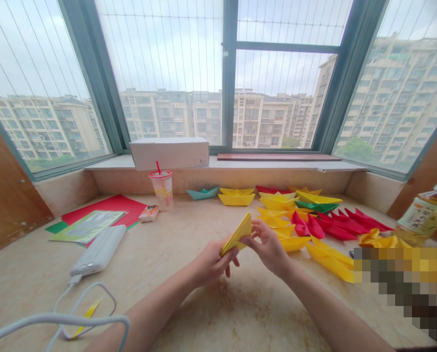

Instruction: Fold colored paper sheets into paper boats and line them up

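Note:
A piece of folded yellow paper (pixel 238 235), shaped like a flat triangle, is held up above the countertop between my two hands. My left hand (pixel 218 259) grips its lower left end, thumb on the near face. At the right edge, my right hand (pixel 264 242) pinches the same paper between thumb and fingers. Several yellow paper boats (pixel 236 197) stand behind and to the right of my hands. Next to them are a light blue paper boat (pixel 202 193), a green paper boat (pixel 318 207) and several red folded paper pieces (pixel 339 225).
On the left lie a white power bank (pixel 99 252) with a looping cable (pixel 93 320), red paper sheets (pixel 104 210) and a small orange-and-white packet (pixel 149 213). A plastic cup (pixel 162 190) with a straw stands before a white box (pixel 170 153). A drink bottle (pixel 424 215) stands at right.

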A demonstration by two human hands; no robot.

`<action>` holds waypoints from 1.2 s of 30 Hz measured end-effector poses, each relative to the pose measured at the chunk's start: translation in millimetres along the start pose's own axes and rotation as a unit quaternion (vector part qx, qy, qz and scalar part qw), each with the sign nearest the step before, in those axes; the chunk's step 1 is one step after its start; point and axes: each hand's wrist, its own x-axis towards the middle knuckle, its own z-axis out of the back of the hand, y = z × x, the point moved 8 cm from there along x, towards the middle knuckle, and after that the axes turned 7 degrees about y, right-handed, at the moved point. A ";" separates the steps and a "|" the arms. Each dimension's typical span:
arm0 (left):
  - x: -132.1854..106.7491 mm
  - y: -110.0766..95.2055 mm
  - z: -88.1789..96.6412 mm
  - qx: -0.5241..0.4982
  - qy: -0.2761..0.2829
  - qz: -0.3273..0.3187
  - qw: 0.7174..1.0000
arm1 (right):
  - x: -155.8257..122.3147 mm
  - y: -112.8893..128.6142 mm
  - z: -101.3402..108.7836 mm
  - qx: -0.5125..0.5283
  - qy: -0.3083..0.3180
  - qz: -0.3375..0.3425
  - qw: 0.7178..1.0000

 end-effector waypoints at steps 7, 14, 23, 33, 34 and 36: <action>1.2 5.0 -7.9 -0.067 0.048 0.015 0.996 | -2.0 0.7 -2.1 -0.033 0.046 -0.022 0.998; 2.7 2.4 10.3 -0.084 -0.033 0.003 0.996 | -5.2 1.9 -12.0 0.029 0.080 -0.054 0.995; -1.5 -4.2 -10.7 -0.097 0.084 0.019 0.992 | -5.0 2.9 -3.9 0.078 0.038 -0.070 0.994; -4.7 -14.9 -8.0 -0.194 0.063 -0.030 0.979 | -2.5 -4.0 6.3 0.091 -0.015 -0.087 0.992; -5.7 -16.6 -7.4 -0.203 0.062 -0.030 0.977 | -2.3 -5.0 8.5 0.095 -0.025 -0.093 0.991; -6.9 -16.3 -9.0 -0.215 0.073 -0.017 0.974 | -1.9 -7.3 11.3 0.101 -0.035 -0.105 0.989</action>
